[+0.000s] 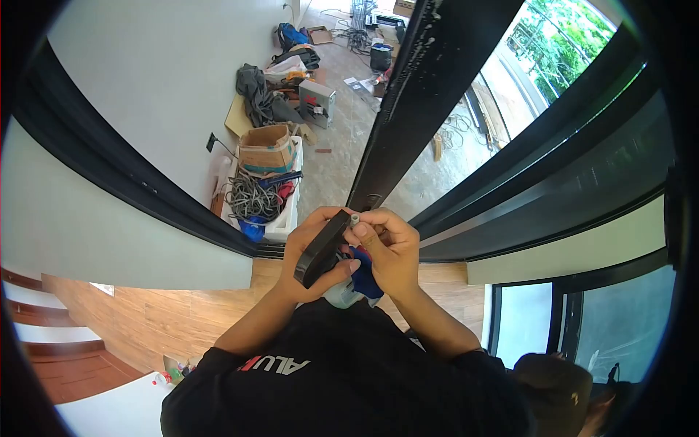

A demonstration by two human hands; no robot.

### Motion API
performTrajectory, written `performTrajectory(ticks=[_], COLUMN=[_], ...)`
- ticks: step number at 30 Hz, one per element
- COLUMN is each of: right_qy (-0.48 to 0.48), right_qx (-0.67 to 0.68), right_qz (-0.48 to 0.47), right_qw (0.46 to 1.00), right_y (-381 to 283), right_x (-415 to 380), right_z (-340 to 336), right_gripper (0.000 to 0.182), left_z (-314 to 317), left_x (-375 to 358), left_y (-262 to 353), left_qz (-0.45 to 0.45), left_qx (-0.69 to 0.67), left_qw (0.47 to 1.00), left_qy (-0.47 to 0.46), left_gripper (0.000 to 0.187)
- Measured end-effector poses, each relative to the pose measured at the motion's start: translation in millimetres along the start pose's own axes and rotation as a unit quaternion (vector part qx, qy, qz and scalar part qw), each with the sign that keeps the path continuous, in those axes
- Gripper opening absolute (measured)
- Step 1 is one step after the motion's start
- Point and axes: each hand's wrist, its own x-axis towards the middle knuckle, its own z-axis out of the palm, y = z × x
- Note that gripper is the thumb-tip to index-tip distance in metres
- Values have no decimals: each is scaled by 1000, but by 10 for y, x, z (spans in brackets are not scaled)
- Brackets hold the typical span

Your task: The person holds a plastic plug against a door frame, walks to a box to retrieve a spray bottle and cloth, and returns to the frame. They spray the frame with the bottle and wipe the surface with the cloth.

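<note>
My left hand is closed around a long black oblong piece that looks like a door handle body, held at a slant in front of my chest. At its upper end, my right hand pinches a small grey metal cylinder between thumb and fingers. Just beyond both hands stands the edge of a black door frame post, with a round fitting near its lower end. Blue and pale cloth or bags show below my hands, partly hidden by them.
Left of the post sits a white bin with coiled cable and a cardboard box. Bags and a silver case lie along the wall. A dark glass panel stands at right. A person in a cap is close at lower right.
</note>
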Motion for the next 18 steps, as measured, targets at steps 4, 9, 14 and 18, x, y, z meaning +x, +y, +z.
performTrajectory(ticks=[4,9,14,18], right_qy=[9,-44,-146,-93], right_qx=[-15,-130,-296,-347], right_qz=[13,-32,-91,-29], right_qw=[1000,990,940,933], right_y=[19,-130,-11,-93], right_x=[9,-126,-156,-266], right_z=[-112,-157,-366,-565], right_gripper=[18,26,21,19], left_z=[38,49,-9,-203], left_x=[22,-34,-9,-46], left_y=[-25,-107,-16,94], left_qz=[-56,-62,-64,-16], left_qx=[-10,-53,-128,-117], left_qw=[998,992,983,985], left_qy=[26,100,115,124], left_gripper=[35,35,41,42])
